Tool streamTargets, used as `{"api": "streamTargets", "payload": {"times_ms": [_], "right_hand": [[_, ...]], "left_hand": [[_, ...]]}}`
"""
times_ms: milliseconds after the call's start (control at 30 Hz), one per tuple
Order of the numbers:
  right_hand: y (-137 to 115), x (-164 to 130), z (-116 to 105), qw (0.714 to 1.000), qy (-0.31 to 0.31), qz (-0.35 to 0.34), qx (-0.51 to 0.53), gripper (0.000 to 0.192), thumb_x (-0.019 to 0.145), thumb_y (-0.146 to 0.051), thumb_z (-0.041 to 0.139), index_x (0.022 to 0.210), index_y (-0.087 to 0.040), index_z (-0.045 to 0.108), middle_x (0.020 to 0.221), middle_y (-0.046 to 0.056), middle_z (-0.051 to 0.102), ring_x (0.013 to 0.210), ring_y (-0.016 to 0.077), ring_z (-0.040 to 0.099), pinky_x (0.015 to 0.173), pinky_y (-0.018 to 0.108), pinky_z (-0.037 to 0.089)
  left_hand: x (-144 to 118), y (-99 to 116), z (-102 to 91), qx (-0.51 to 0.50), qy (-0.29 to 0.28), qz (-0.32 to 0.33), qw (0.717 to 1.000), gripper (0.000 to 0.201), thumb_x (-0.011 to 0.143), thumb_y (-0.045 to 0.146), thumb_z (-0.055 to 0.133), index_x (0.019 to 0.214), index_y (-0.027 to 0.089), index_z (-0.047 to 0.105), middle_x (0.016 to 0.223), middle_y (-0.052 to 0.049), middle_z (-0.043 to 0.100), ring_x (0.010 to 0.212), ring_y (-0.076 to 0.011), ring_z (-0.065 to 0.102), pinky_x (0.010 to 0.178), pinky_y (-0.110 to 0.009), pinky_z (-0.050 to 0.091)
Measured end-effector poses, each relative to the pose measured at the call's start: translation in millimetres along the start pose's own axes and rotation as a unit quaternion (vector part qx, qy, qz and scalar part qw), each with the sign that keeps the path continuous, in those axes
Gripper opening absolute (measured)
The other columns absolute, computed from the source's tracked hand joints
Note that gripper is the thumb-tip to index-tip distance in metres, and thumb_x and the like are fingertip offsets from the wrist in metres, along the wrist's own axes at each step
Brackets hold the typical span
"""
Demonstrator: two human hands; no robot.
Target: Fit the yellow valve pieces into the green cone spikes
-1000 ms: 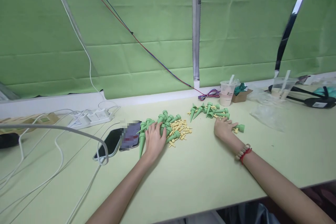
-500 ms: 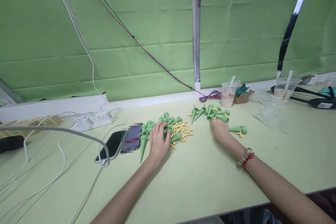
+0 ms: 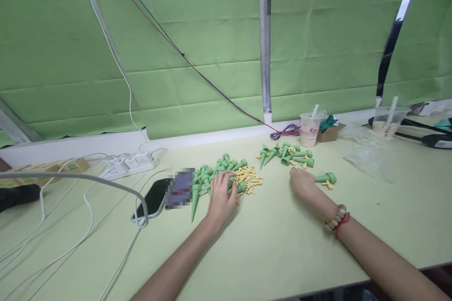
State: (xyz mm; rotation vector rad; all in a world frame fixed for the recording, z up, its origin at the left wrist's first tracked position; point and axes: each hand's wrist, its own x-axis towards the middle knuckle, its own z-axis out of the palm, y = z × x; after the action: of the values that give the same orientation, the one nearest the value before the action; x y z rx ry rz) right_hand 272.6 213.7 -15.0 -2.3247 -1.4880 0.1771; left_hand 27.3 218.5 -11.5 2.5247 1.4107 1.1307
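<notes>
My left hand (image 3: 222, 196) lies over a heap of green plastic watering spikes (image 3: 205, 174), its curved fingers and thumb apart around green pieces at the heap's right side. Small yellow valve pieces (image 3: 250, 176) are piled right beside those fingertips. My right hand (image 3: 302, 183) is curled closed, low over the table; its fingertips are hidden, so what they hold does not show. Just right of it lies a single green spike with a yellow valve (image 3: 327, 179), its narrow end behind the hand. Beyond, a second group of green spikes with yellow valves (image 3: 286, 153) lies loosely.
Two phones (image 3: 153, 200) lie left of the heap, near white cables and a power strip (image 3: 132, 164). At the back stand a drink cup (image 3: 310, 130), a small cardboard box (image 3: 330, 132) and another cup (image 3: 386, 124). A clear plastic bag (image 3: 367, 162) lies at right.
My right hand has drawn back toward me from the far spike group, uncovering yellow valves there. My left hand has shifted slightly right over the heap. The view has moved a little.
</notes>
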Motion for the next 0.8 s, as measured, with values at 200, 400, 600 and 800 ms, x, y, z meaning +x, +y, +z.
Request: {"api": "streamTargets", "payload": {"times_ms": [200,400,600,800], "right_hand": [[-11.8,-12.6,-17.0,0.990,-0.045,0.027,-0.132,0.043,0.071,0.010,0.037,0.107,-0.002,0.058,0.101,0.024,0.057,0.100,0.0368,0.054,0.090,0.067,0.020],[-16.1,-14.5,-33.6,0.985,-0.064,0.009,-0.157,0.040,0.071,0.011,0.036,0.097,-0.005,0.063,0.093,0.018,0.061,0.096,0.0286,0.058,0.087,0.048,0.038],[-12.8,-15.5,-38.1,0.984,-0.058,0.016,-0.166,0.038,0.070,0.010,0.040,0.094,-0.007,0.064,0.091,0.016,0.062,0.095,0.0296,0.058,0.091,0.056,0.028],[-11.9,-11.2,-33.9,0.988,-0.047,-0.004,-0.145,0.037,0.071,0.010,0.037,0.094,-0.002,0.064,0.092,0.020,0.061,0.092,0.0305,0.059,0.072,0.036,0.044]], "left_hand": [[0.0,0.8,1.6,-0.008,0.009,-0.001,1.000,0.025,0.088,0.028,0.033,0.104,0.021,0.051,0.110,-0.004,0.049,0.107,-0.0146,0.041,0.091,-0.031,0.031],[0.2,0.6,3.0,-0.007,-0.004,0.004,1.000,0.025,0.087,0.027,0.033,0.103,0.020,0.050,0.110,-0.005,0.049,0.107,-0.0158,0.040,0.091,-0.031,0.031],[0.6,2.1,2.4,-0.009,-0.003,0.007,1.000,0.023,0.087,0.027,0.034,0.102,0.021,0.050,0.109,-0.004,0.049,0.107,-0.0149,0.039,0.092,-0.031,0.031],[-0.2,-0.3,5.2,-0.028,-0.005,0.001,1.000,0.024,0.087,0.027,0.035,0.102,0.020,0.051,0.108,-0.005,0.049,0.106,-0.0154,0.039,0.091,-0.031,0.031]]}}
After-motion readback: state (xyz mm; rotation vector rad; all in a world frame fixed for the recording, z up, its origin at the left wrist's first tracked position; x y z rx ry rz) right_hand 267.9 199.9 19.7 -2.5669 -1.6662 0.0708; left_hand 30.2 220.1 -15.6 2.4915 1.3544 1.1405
